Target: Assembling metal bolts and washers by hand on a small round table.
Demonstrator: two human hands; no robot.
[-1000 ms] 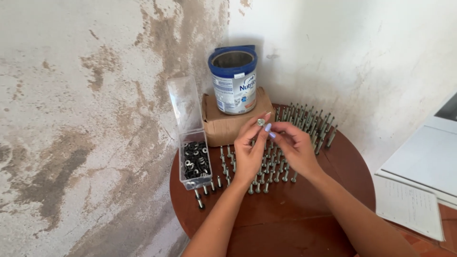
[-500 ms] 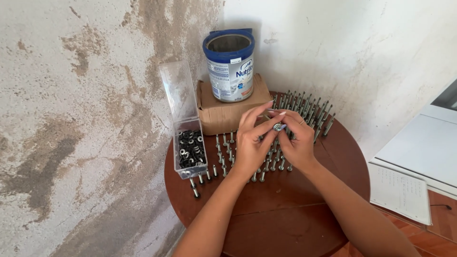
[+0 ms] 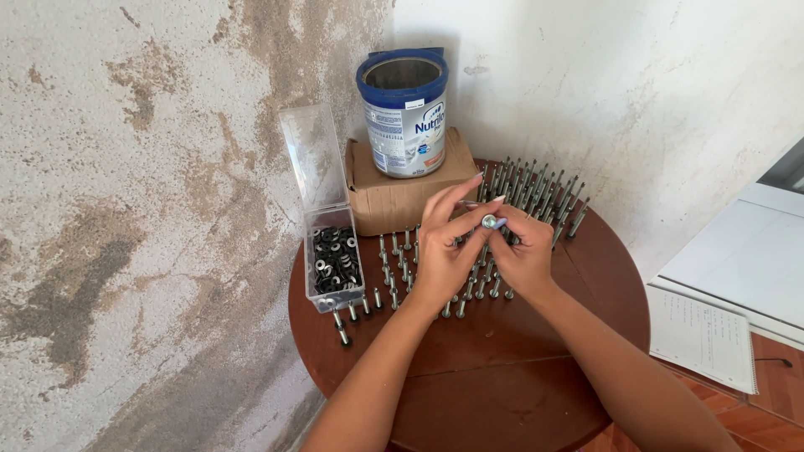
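Note:
Over a round brown table, my left hand and my right hand meet and pinch one small metal screw with a washer at its head. Both sets of fingertips touch it. Under and behind the hands, many screws stand upright in rows on the table. To the left lies a clear plastic box of black and silver washers, its lid standing open against the wall.
A blue-rimmed metal can stands on a small cardboard box at the back of the table. Rough stained walls close in at left and behind. A white surface and a lined notebook lie at the right.
The hands have stayed together on the screw, shifting slightly lower over the screw rows. The camera view has tilted a little, moving the table lower in view.

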